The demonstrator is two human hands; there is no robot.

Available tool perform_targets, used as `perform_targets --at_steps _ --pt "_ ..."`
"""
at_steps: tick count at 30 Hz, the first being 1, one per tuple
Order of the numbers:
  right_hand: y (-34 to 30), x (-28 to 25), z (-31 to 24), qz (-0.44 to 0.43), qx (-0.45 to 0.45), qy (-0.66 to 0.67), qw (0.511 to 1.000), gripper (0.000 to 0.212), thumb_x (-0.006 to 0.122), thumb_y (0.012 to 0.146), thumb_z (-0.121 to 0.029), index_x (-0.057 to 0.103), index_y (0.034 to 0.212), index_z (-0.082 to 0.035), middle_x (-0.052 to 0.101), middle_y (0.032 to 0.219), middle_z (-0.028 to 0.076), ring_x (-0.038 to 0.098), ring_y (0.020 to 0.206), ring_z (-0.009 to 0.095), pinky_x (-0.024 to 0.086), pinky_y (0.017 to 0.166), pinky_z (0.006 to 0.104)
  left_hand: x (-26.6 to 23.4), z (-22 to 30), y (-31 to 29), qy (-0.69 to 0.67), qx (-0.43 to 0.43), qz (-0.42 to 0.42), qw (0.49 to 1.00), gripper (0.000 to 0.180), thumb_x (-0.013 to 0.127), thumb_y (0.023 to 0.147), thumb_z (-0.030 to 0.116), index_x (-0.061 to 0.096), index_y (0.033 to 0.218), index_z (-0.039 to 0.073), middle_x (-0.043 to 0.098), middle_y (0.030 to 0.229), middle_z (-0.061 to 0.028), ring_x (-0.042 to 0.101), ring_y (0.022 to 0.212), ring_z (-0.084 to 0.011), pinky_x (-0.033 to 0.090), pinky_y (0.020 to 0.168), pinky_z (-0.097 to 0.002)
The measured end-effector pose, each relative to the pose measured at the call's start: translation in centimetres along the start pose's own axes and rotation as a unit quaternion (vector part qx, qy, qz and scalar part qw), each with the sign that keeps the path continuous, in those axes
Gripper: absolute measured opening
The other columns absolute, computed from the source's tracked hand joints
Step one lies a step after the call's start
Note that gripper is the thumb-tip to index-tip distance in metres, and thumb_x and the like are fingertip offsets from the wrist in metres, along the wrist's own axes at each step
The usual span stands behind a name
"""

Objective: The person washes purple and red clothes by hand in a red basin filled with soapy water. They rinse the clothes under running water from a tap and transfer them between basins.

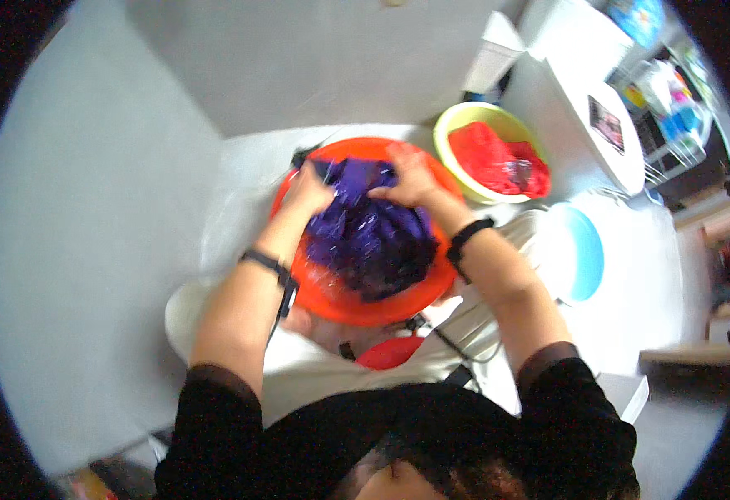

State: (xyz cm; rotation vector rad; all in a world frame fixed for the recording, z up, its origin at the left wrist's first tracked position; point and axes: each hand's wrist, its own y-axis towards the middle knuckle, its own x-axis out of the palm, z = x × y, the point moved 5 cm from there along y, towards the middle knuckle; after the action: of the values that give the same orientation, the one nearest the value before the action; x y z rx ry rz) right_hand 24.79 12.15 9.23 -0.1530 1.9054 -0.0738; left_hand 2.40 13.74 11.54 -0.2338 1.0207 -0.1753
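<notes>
A wet purple garment (pixel 352 225) lies bunched in a round red-orange basin (pixel 365 312), and its far part is lifted between my hands. Its exact kind cannot be made out. My left hand (pixel 309 193) is closed on the cloth at the basin's far left. Opposite it, my right hand (pixel 408 177) grips the cloth at the far right, thumb pointing inward. Some of the fingers are blurred or hidden in the folds. Water glistens around the garment, most plainly at the basin's near left.
A yellow-green basin (pixel 446 154) with red cloth (pixel 486 158) stands beyond my right hand. Farther right are a light-blue basin (pixel 583 254) and a white cabinet (pixel 577 125). Grey walls (pixel 298 67) close in the left and far sides. The red basin sits between my legs.
</notes>
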Motion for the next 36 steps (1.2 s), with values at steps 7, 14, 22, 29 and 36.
perform_targets --at_steps 7,14,22,29,36 --pt "3.1 8.6 -2.4 -0.113 -0.083 -0.133 0.981 0.099 0.063 0.071 -0.07 0.018 0.151 -0.033 0.005 0.159 0.01 0.001 0.143 0.045 0.012 0.104 0.0742 13.0 -5.1 -0.3 0.076 -0.086 -0.084 0.99 0.08 0.056 0.088 0.035 0.005 0.149 0.044 -0.01 0.158 -0.0128 0.007 0.14 -0.0529 0.022 0.104 -0.0703" --pt "3.2 17.3 0.6 -0.266 -0.084 -0.205 0.938 0.097 0.056 0.074 -0.075 0.012 0.151 -0.037 -0.004 0.16 0.007 -0.005 0.143 0.046 0.013 0.101 0.0768 19.2 -8.7 0.0 0.136 -0.064 -0.175 0.973 0.077 0.059 0.084 0.055 0.021 0.149 0.038 -0.008 0.159 -0.0104 -0.009 0.139 -0.0532 0.019 0.101 -0.0748" --pt "6.9 21.7 3.3 -0.259 -0.081 -0.182 0.945 0.09 0.055 0.075 -0.074 0.02 0.15 -0.037 0.0 0.16 0.008 0.006 0.141 0.048 0.016 0.099 0.0772 22.2 -10.1 5.1 0.151 -0.015 -0.157 0.976 0.068 0.056 0.086 0.058 0.035 0.145 0.03 0.021 0.153 -0.0191 0.0 0.137 -0.058 0.017 0.1 -0.0764" --pt "8.9 23.7 4.9 -0.278 -0.045 -0.152 0.947 0.089 0.059 0.075 -0.07 0.022 0.149 -0.036 -0.003 0.159 0.01 0.028 0.135 0.046 0.031 0.105 0.059 23.6 -11.0 7.8 0.147 0.009 -0.15 0.978 0.069 0.055 0.085 0.062 0.038 0.143 0.029 0.024 0.152 -0.0214 0.008 0.136 -0.0581 0.012 0.102 -0.0751" --pt "7.0 22.2 3.8 -0.302 -0.049 -0.158 0.939 0.09 0.054 0.081 -0.067 0.014 0.152 -0.03 -0.001 0.159 0.011 0.008 0.141 0.05 0.018 0.102 0.0749 21.9 -10.7 6.8 0.09 -0.062 -0.202 0.973 0.072 0.045 0.084 0.07 0.033 0.146 0.036 0.006 0.16 -0.0043 -0.007 0.144 -0.041 0.006 0.109 -0.0687"
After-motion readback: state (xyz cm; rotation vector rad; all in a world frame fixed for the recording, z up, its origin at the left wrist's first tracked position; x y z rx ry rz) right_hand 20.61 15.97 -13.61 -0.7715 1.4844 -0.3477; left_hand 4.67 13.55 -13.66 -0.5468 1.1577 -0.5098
